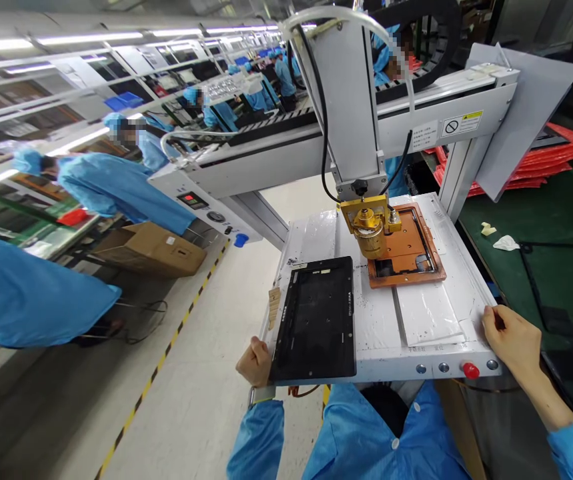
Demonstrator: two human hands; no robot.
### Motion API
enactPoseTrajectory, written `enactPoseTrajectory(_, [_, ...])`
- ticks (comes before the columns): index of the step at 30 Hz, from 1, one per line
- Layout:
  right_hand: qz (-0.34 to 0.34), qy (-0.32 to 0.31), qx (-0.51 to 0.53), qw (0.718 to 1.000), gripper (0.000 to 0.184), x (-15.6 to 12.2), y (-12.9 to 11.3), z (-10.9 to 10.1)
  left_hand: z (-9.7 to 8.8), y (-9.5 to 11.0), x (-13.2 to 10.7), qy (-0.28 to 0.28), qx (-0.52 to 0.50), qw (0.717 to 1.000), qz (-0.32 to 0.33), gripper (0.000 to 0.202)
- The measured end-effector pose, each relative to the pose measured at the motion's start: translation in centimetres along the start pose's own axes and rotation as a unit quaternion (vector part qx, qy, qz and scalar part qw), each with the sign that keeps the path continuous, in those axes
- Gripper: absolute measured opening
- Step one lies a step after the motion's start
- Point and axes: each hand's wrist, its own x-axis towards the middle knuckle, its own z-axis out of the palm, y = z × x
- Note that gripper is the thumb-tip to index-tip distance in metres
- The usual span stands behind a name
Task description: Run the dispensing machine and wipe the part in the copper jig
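Note:
My left hand [255, 363] is curled at the near left corner of the black rectangular tray [316, 320], gripping its edge. The tray lies on the white machine table [416, 313]. My right hand [509, 340] rests on the table's near right corner, fingers bent over the edge, holding nothing that I can see. A brass dispensing head [372, 230] hangs over an orange fixture [406, 250] farther back on the table.
A red button [471, 370] and small metal buttons sit on the table's front face. The white gantry beam [346, 140] crosses above. A green bench [551, 233] lies to the right with red trays [546, 157]. People in blue coats and a cardboard box [151, 248] stand to the left.

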Motion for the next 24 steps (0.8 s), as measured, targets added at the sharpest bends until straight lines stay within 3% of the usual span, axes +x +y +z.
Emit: enactPoseTrajectory(24, [0.005,-0.003,-0.006,1.0,0.042,-0.09,0.09,0.01,-0.05,0.18,-0.16,0.006,-0.011,1.0,0.002,0.068])
